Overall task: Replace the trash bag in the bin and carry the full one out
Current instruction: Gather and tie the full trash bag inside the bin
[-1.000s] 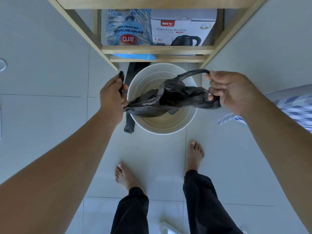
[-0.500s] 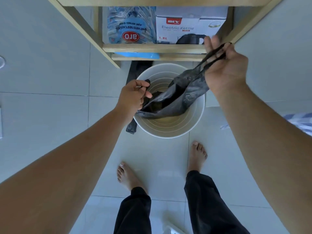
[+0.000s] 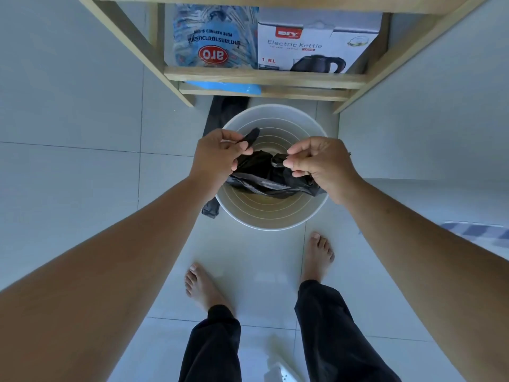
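— Nearest the camera?
— Two bare feet (image 3: pixel 205 288) on pale floor tiles (image 3: pixel 82 166), black trouser legs (image 3: pixel 322 334) above them. Corner of something white (image 3: pixel 281 374) at the near edge, too cut off to name.

— And further in?
— Round white bin (image 3: pixel 271 220) standing on the floor just beyond the toes, ribbed inside, unlined. Held over its mouth: a crumpled black trash bag (image 3: pixel 264 179), hanging slack between both hands, sagging toward the near half of the opening.

— Left hand?
— Left hand (image 3: pixel 217 158) above the bin's left rim, grip closed: thumb and fingers pinched on a strip of the bag, one black end poking up past the fingertips.

— Right hand?
— Right hand (image 3: pixel 322 164) above the bin's right side, grip likewise narrow, fingertips pinched on a fold of the same bag near its middle, the rest of the plastic trailing under the palm.

— Anything beside the bin?
— Dark plastic item (image 3: pixel 213 125) lying on the floor along the bin's left side, running from under the shelf toward the near rim. Hard to say whether folded bag or roll. Far right, a blue-and-white checked cloth (image 3: pixel 479 230) at the edge.

— Farthest?
— Wooden shelf unit (image 3: pixel 264 77) just behind the bin. On its low shelf, a blue sugar pack (image 3: pixel 212 37) at left, upside down, and an electric kettle box (image 3: pixel 316 42) touching it at right.
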Motion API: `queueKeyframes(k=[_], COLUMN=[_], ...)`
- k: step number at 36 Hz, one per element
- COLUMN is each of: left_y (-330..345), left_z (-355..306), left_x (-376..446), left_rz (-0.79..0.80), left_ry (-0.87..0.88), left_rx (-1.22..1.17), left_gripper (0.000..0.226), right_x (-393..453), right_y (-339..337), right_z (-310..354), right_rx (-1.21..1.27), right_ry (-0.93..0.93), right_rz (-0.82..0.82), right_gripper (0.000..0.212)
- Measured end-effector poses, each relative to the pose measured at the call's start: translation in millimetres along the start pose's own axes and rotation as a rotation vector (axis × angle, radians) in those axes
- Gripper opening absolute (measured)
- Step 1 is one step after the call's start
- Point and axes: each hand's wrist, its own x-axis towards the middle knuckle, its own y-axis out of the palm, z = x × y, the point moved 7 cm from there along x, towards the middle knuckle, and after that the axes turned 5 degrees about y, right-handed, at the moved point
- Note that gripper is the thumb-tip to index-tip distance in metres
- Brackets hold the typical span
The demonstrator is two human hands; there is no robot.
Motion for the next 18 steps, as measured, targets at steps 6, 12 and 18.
queueKeyframes(k=[6, 12, 18], left_y=[24.3, 35.9, 37.1], left_z=[0.7, 6.0, 4.7], left_x=[0.0, -2.9, -4.5], left_rz=[0.141, 0.221, 0.246], left_ry=[0.012, 0.009, 0.131], left_rx=[0.138, 0.134, 0.335], left_gripper=[0.022, 0.02, 0.024], right_x=[1.3, 6.5, 4.7], right_y=[8.3, 10.3, 12.6], right_z=[-6.2, -11.8, -13.6], right_rx=[0.127, 0.193, 0.23], right_ry=[0.013, 0.018, 0.037], right_rz=[0.003, -0.003, 0.004], right_gripper=[0.03, 0.033, 0.029])
